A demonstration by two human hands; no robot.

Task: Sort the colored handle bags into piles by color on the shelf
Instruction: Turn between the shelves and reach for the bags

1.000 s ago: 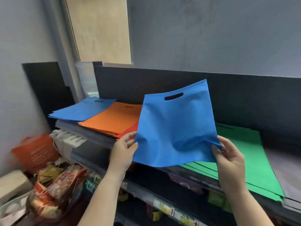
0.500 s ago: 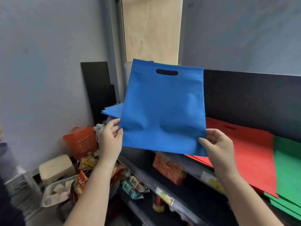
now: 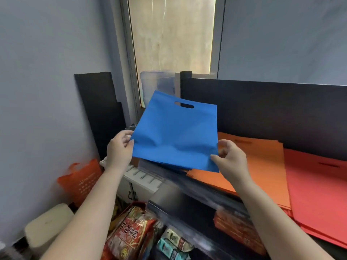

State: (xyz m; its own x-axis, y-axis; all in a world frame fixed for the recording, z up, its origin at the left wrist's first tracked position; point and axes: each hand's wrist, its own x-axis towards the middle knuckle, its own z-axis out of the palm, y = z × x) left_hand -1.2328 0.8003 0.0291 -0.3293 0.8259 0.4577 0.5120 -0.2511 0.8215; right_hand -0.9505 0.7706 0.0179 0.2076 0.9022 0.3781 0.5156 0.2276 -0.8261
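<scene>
A blue handle bag [image 3: 174,134] hangs low over the left end of the shelf, its cut-out handle at the far edge. My left hand [image 3: 119,150] pinches its near left corner. My right hand [image 3: 230,159] pinches its near right corner. Dark blue edges of the blue pile [image 3: 169,166] show just under it. To the right lies the orange pile [image 3: 261,166], then the red pile [image 3: 317,194].
The shelf's front rail [image 3: 187,186] runs diagonally below the bags; a black back panel [image 3: 281,113] stands behind them. Below are snack packets [image 3: 129,235], an orange basket [image 3: 80,182] and a white rack [image 3: 142,177]. A clear container [image 3: 157,85] sits by the window.
The blue bag has moved left and down, from upright in the air to nearly flat over the blue pile. My view has turned left; the green pile is out of sight.
</scene>
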